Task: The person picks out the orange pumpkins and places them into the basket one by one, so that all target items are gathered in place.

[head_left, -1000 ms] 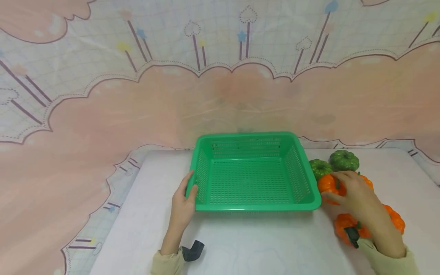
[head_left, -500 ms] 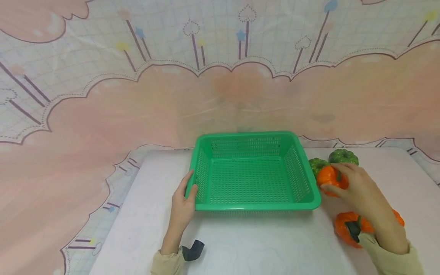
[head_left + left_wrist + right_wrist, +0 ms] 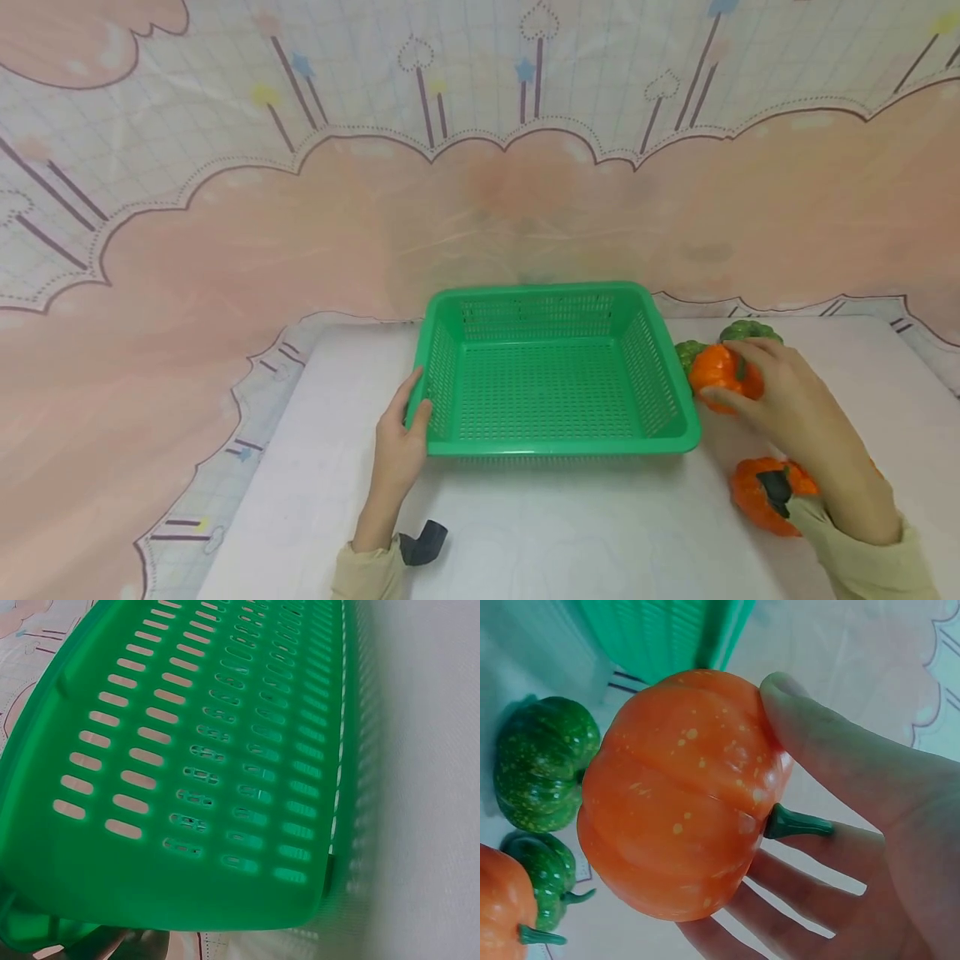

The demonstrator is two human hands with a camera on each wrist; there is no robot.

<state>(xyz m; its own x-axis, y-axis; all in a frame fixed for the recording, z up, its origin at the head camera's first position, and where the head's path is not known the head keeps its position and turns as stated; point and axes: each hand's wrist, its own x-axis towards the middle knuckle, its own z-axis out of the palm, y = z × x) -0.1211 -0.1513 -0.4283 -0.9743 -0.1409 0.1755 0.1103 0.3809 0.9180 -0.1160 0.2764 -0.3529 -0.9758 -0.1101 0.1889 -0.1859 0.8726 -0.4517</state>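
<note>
My right hand (image 3: 798,408) holds an orange pumpkin (image 3: 716,375) with a green stem just off the right rim of the green basket (image 3: 562,448). In the right wrist view, the thumb presses one side of this yellow-speckled pumpkin (image 3: 682,802) and the fingers curl under the other. On the basket's left side my left hand (image 3: 397,450) grips the rim, thumb on top and fingers along the outside. The left wrist view is mostly filled by the slotted basket wall (image 3: 187,750); only dark bits of fingers show at the bottom. No objects lie inside the basket.
Two green pumpkins sit behind the held one, one near the basket (image 3: 686,353) and a farther pumpkin (image 3: 750,331). Another orange pumpkin (image 3: 757,500) lies under my right wrist, partly covered. The white table (image 3: 555,533) meets a patterned cloth (image 3: 525,225) behind.
My right hand has lifted the orange pumpkin up and away from the table, so it now covers more of the green pumpkins. The left hand and basket stay in place.
</note>
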